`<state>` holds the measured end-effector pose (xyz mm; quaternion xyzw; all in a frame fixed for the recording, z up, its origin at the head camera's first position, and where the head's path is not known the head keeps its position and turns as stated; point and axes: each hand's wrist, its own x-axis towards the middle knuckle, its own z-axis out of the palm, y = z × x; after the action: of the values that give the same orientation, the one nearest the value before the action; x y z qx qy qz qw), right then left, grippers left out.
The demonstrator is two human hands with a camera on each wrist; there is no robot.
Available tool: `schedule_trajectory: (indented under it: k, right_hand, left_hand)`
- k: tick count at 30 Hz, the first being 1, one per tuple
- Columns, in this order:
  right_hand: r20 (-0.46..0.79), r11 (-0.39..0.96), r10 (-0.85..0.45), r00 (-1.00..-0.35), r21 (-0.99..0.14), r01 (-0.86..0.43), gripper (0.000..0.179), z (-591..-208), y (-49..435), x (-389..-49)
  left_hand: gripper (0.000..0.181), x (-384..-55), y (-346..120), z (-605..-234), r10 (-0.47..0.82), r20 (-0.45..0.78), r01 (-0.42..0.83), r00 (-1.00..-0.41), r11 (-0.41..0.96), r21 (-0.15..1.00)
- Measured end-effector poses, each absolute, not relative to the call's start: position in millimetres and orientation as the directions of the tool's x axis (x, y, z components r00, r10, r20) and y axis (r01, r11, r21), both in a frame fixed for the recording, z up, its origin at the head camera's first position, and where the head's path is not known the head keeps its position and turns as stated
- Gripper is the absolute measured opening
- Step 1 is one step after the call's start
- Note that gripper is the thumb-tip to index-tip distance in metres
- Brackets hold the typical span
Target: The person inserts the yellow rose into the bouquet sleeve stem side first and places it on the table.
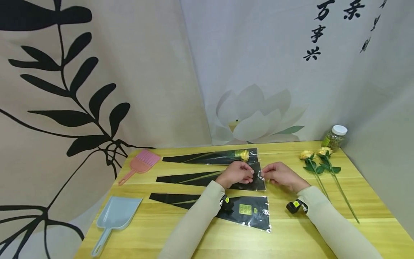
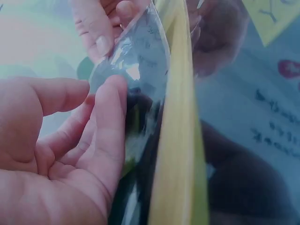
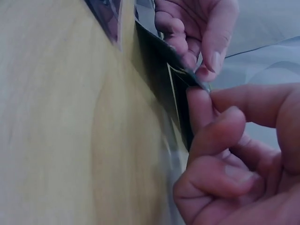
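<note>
Head view alone catches roses [image 1: 307,155] by the table's [image 1: 362,154] far right corner; the middle sleeve [image 1: 197,180] lies mid-table. Left wrist: left hand [image 2: 70,159] touches its mouth, thumb and finger parted, grip unclear. Right wrist: right hand [image 3: 248,187] pinches its edge.

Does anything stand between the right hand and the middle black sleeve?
Nothing visible: the right hand pinches the middle black sleeve at its wide end. The loose yellow roses lie farther right, out of the way.
</note>
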<state>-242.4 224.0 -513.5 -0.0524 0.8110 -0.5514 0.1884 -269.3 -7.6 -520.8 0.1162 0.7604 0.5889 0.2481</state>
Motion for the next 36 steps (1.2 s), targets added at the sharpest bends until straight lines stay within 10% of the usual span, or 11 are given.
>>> schedule_trajectory:
  k: [36]
  right_hand:
    - [-0.240, 0.375, -0.274, -0.931, -0.918, 0.126, 0.021, -520.2, 218.1, -244.6]
  left_hand:
    - [0.013, -275.4, 5.6, -529.6, 0.410, -0.333, -0.233, -0.849, 0.275, 0.933]
